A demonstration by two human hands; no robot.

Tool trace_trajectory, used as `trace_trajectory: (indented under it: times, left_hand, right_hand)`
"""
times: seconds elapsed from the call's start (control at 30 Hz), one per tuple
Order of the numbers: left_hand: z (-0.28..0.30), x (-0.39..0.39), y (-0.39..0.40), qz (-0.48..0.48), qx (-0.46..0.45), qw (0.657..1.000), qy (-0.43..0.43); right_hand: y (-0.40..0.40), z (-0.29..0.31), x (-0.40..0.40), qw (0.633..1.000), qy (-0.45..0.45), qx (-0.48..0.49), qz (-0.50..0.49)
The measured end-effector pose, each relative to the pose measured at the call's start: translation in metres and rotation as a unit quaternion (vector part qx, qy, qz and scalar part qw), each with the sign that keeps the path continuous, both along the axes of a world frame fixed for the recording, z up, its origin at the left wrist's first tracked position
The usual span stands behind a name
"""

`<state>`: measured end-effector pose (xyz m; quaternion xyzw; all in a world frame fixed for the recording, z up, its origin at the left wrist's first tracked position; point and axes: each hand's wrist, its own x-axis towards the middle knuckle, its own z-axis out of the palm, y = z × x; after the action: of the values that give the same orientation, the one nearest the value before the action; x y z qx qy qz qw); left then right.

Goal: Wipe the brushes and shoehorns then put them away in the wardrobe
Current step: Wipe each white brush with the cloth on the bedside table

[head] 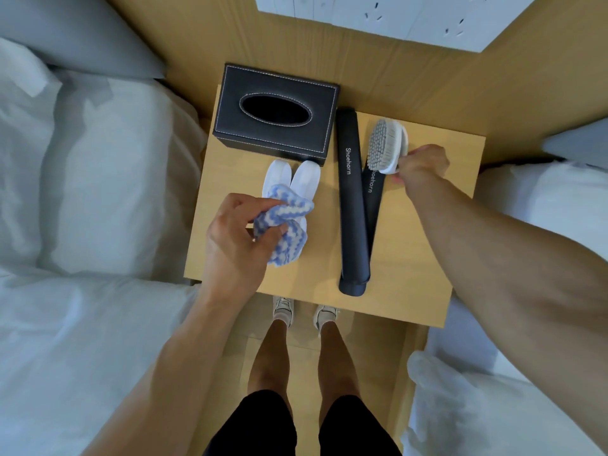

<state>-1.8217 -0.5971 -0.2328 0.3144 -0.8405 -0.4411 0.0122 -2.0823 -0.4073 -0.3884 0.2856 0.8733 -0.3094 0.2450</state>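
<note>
My left hand (241, 230) grips a bunched blue-and-white cloth (284, 225) over two white shoehorns (292, 177) that lie side by side on the wooden nightstand (418, 258). My right hand (421, 166) pinches the near end of a white brush (386, 144), tilted on its side with grey bristles facing left. Two dark sleeves marked "Shoehorn" lie in a narrow V: the longer one (352, 205) on the left, the other (373, 195) partly under it and under the brush.
A black leather tissue box (276, 110) stands at the nightstand's back left. Beds with white linen flank the nightstand, one on the left (82, 192) and one on the right (533, 199). My legs and shoes show below the front edge.
</note>
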Motion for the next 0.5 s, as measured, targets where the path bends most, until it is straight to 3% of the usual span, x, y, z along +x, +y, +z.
trace_trajectory:
  times: [0.13,0.3,0.5]
  left_hand:
    - [0.014,-0.005,0.005,-0.012,0.008,1.000,0.011]
    - [0.044,-0.013,0.014,-0.018,0.040,0.998,0.045]
    - [0.093,-0.016,0.023,-0.041,0.062,0.995,0.068]
  right_hand:
    - [0.010,0.029,0.017,0.999,-0.013,-0.049,-0.014]
    - [0.027,0.089,0.056,0.951,-0.015,-0.272,-0.147]
    - [0.035,0.172,0.114,0.936,-0.044,-0.346,-0.055]
